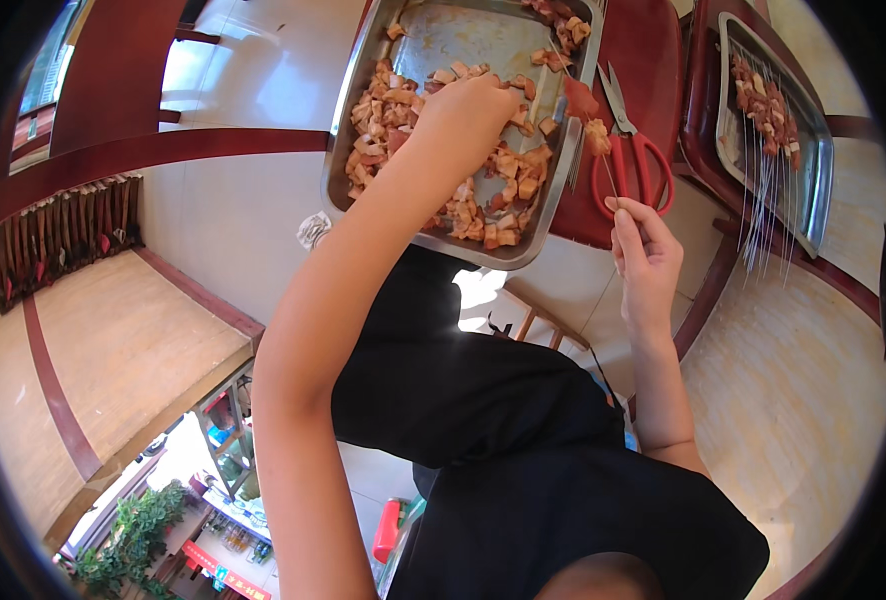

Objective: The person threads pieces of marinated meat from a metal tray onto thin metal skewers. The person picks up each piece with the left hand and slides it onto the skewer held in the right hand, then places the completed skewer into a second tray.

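A thin metal skewer (pixel 612 180) is pinched between the thumb and fingers of my right hand (pixel 644 244). Threaded on it are a yellowish meat piece (pixel 597 137) and a flat reddish piece (pixel 581 98); its tip reaches over the metal tray (pixel 518 259). Inside that tray, my left hand (pixel 473 105) is bent down over diced raw meat (pixel 390 112), its fingertips among the pieces and partly hidden, so whether it grips one is unclear. Red-handled scissors (pixel 623 127) lie with parted blades on a red stool (pixel 642 45), right of the tray.
At the right, a second metal tray (pixel 814 217) on a dark red chair (pixel 702 127) holds several loaded meat skewers (pixel 765 112), their bare ends over its rim. A crumpled tissue (pixel 313 229) is by the first tray's left edge. A wooden table (pixel 150 322) stands at left.
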The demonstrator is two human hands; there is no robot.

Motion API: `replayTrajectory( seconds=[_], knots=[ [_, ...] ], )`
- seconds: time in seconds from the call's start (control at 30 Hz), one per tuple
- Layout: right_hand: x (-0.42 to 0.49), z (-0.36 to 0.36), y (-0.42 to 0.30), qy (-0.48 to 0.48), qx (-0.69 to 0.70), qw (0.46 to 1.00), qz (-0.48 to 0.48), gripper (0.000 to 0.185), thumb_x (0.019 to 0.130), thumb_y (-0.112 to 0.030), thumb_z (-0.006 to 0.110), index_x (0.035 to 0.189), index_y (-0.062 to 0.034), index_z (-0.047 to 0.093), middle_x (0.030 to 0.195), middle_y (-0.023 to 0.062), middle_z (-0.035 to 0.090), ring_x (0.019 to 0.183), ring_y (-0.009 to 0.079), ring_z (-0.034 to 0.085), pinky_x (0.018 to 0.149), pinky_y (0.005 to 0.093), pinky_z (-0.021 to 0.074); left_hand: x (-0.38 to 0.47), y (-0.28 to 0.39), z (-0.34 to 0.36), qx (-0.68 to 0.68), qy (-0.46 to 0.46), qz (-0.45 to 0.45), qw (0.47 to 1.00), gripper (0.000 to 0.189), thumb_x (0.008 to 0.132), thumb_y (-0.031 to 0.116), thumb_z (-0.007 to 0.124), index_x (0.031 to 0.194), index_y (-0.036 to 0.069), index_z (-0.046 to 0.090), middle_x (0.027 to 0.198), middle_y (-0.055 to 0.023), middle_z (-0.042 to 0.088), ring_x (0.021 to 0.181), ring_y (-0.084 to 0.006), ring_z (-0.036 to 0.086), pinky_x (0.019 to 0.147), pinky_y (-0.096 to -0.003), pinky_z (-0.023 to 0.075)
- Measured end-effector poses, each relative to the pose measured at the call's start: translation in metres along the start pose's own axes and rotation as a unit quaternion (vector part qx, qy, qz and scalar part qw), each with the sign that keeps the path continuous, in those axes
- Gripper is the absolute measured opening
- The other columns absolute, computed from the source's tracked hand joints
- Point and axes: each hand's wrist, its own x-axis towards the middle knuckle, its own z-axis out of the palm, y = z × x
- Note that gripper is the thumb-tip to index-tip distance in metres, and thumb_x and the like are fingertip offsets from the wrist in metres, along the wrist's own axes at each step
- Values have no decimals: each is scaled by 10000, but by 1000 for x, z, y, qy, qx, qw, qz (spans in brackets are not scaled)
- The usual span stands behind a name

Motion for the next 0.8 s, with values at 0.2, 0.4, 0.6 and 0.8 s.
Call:
replayTrajectory(
  seconds=[0.2,0.4,0.6,0.8],
  knots=[
    [-6,0,-6,-23,11,999,32,187,938,-92,570,1068,18,647,700,-46,505,618,26,417,536,180,313,-9,-16,-16,-55,-41,-108,992,163,785,36,575,920,29,665,872,-149,678,801,-289,656,712,-374,515],
    [-16,1,-5,-41,-6,999,34,184,937,-100,576,1062,11,654,714,-42,531,624,24,429,539,179,317,-29,-37,-42,-327,9,-270,905,227,834,35,583,1047,14,658,926,-90,693,881,-146,664,736,-275,525],
    [-22,4,-1,-57,-10,998,27,181,936,-95,576,1060,9,657,713,-43,531,624,21,426,536,179,312,-25,-23,-23,-118,85,-35,989,221,803,36,625,1003,111,684,1044,-125,659,893,-241,664,757,-319,536],
    [-22,1,-9,-49,5,998,24,182,935,-93,574,1064,8,655,709,-44,528,621,22,423,531,181,310,-2,-8,-15,185,-51,-7,981,127,791,69,589,908,90,634,888,-81,655,832,-299,649,694,-412,522]
  ],
)
